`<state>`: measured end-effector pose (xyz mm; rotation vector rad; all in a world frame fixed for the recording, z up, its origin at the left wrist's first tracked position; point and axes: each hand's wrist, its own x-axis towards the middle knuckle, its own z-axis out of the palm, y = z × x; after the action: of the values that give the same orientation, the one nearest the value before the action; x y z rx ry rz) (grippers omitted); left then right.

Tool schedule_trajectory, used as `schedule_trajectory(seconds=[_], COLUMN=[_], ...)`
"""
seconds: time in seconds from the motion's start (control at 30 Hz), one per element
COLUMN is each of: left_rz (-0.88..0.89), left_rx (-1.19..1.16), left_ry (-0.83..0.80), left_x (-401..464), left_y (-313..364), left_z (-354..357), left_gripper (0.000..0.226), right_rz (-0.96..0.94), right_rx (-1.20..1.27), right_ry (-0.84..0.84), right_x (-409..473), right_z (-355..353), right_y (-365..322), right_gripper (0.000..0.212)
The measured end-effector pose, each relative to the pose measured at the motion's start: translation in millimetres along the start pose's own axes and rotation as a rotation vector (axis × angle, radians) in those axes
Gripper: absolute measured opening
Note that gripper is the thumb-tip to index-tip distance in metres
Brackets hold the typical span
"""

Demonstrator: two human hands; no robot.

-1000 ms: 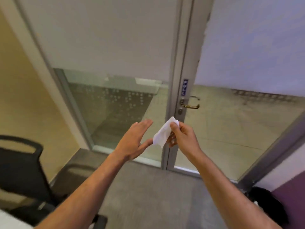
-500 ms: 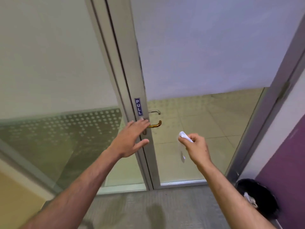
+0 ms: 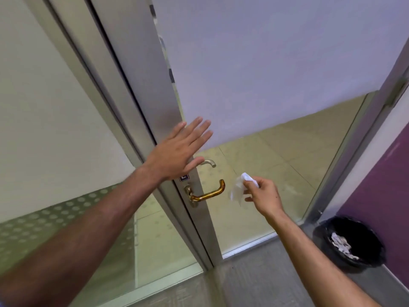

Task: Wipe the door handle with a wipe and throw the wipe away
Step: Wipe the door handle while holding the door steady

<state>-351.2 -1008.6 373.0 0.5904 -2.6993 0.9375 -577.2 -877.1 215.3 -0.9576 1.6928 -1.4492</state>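
A brass door handle [image 3: 208, 194] juts from the grey metal stile of a glass door [image 3: 155, 107], lever pointing right. My left hand [image 3: 179, 149] lies flat and open against the stile just above the handle, fingers spread. My right hand [image 3: 262, 196] pinches a crumpled white wipe [image 3: 238, 191], which hangs a short way right of the lever's tip without touching it. A second, silver handle [image 3: 209, 162] shows through the glass on the far side.
A black bin [image 3: 349, 242] lined with a black bag and holding crumpled paper stands on the floor at lower right, against a purple wall [image 3: 380, 185]. Frosted glass panels fill the left side. Grey carpet [image 3: 254, 282] lies underfoot.
The view has closed in on the door. My left hand slid up from beside the handle onto the stile above it. My right hand with the wipe came nearer the lever.
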Motion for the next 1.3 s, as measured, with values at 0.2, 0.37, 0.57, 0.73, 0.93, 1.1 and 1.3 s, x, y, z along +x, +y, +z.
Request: schedule_trajectory(seconds=[0.2, 0.37, 0.57, 0.73, 0.93, 1.1, 1.3], left_rz=[0.073, 0.123, 0.137, 0.135, 0.140, 0.145, 0.149], left_rx=[0.263, 0.351, 0.351, 0.324, 0.318, 0.329, 0.312], left_ry=[0.047, 0.047, 0.051, 0.055, 0.060, 0.046, 0.035], left_x=[19.5, 18.3, 19.9, 20.7, 22.4, 22.3, 21.3], left_y=[-39.4, -46.3, -46.3, -45.2, -45.6, -44.3, -45.4], left_z=[30.6, 50.3, 51.2, 50.2, 50.6, 50.9, 48.9], left_gripper=[0.074, 0.074, 0.074, 0.075, 0.081, 0.085, 0.082], right_rz=[-0.177, -0.204, -0.018, -0.046, -0.015, -0.080, 0.029], right_rx=[-0.324, -0.552, -0.677, -0.674, -0.557, -0.458, -0.498], right_ry=[0.139, -0.072, -0.447, -0.364, -0.219, -0.063, -0.068], right_x=[45.1, 72.2, 83.6, 97.9, 91.3, 62.6, 72.0], right_z=[41.1, 67.9, 73.4, 67.6, 70.0, 72.5, 64.9], right_y=[-1.1, 1.1, -3.7, -12.9, 1.2, 18.9, 10.6], right_gripper=[0.059, 0.056, 0.062, 0.037, 0.007, 0.018, 0.022])
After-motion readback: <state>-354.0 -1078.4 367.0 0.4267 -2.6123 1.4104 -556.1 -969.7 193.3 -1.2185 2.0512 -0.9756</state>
